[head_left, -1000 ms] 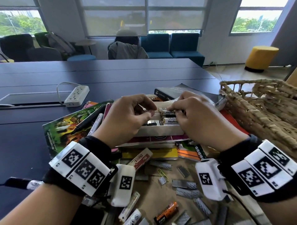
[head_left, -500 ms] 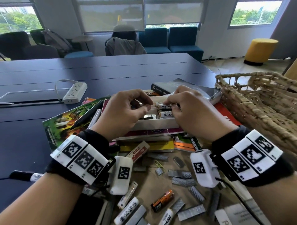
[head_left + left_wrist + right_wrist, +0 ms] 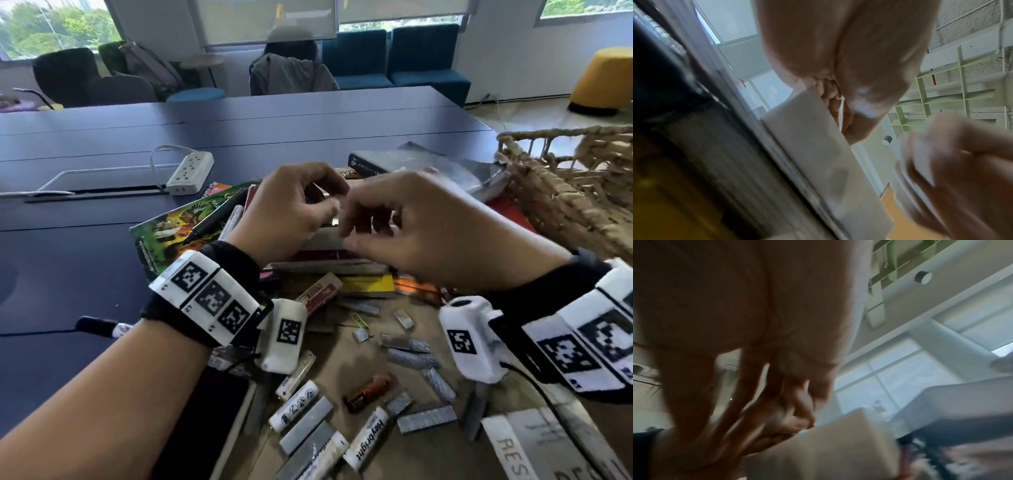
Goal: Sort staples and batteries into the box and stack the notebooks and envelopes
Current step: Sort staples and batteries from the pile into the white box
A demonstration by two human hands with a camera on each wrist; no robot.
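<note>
Your left hand (image 3: 287, 212): fingers curled on the white box (image 3: 323, 240), atop the notebooks (image 3: 342, 265). Your right hand (image 3: 411, 226): above the box, fingers curled; grip cannot be told. Batteries (image 3: 294, 401) and staple strips (image 3: 426, 418): loose on the worktop (image 3: 85, 257), nearer you.

Dark blue table (image 3: 308, 116), teal sofas (image 3: 394, 58) under daylit windows (image 3: 267, 17)

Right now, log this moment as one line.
left hand: on box | right hand: over box, blurred | batteries, staples: loose
</note>
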